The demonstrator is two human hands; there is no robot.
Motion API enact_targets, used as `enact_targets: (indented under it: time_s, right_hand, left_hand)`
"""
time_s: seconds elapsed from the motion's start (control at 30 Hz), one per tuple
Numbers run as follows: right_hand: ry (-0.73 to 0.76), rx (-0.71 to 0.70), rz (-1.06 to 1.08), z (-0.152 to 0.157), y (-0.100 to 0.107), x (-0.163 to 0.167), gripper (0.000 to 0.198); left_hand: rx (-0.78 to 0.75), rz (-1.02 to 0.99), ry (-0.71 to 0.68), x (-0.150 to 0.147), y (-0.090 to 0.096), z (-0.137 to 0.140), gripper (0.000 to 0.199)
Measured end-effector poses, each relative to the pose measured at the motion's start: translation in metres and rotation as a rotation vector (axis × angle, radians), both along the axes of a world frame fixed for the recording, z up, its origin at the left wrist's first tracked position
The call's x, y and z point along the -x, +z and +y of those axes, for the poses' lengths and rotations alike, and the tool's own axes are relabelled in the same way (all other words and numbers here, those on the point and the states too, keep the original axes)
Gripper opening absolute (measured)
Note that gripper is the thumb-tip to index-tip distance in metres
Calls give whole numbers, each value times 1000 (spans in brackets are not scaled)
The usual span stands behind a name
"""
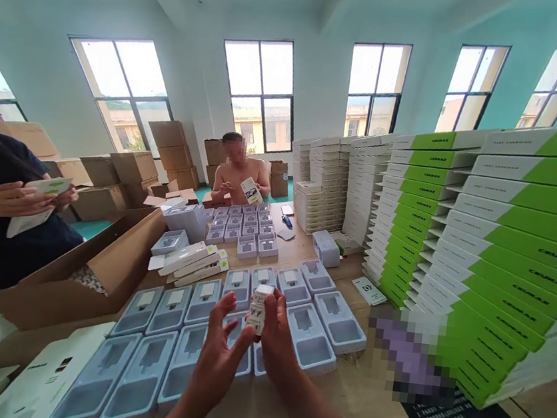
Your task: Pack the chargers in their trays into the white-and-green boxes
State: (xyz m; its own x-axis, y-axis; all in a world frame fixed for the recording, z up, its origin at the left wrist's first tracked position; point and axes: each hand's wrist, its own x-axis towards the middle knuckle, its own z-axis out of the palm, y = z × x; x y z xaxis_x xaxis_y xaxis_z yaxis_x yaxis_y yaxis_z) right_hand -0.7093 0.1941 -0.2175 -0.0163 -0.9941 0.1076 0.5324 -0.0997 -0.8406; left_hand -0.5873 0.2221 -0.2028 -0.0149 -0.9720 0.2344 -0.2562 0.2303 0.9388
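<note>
A short stack of small white charger blocks [258, 308] with grey print is held upright above the trays. My right hand [278, 333] is closed around its right side. My left hand [220, 350] is at the left with fingers apart and curved, its thumb tip close to the lower block; whether it touches is hard to tell. Beneath and around both hands stand rows of grey plastic trays [145, 345]. Several trays in the farther row hold a white block [207, 290] in the upper recess. The nearer trays beside my left forearm have bare recesses.
Tall stacks of green-and-white boxes [508, 262] rise at the right. Flat white cartons [195, 261] and an open cardboard box [117, 251] are at the left. One co-worker [242, 171] sits opposite; another person's hands [8, 201] hold packaging at far left. A blue tool [287, 221] lies farther back.
</note>
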Motion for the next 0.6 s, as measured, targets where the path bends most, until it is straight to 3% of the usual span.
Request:
enact_targets:
  time_s: [0.1,0.2,0.27,0.33,0.4,0.5,0.6]
  right_hand:
    - [4,174,191,8,-6,3,59]
    - [15,486,640,13,-11,7,52]
    - [-44,626,864,12,-13,10,45]
    - [-106,640,923,9,-11,13,38]
    - [-117,642,936,7,-7,19,45]
    - [-8,668,918,9,6,30,57]
    - [122,745,1030,12,24,49,50]
  left_hand:
    - [-308,395,-96,8,-12,9,64]
    - [-555,938,-232,11,-1,15,53]
    - [-607,1194,-221,9,7,14,45]
    - [-613,1264,-211,6,9,12,45]
    - [-629,1273,-186,3,3,8,45]
    - [-652,1252,-77,1,-16,5,39]
    - [-622,1170,-68,5,-35,7,27]
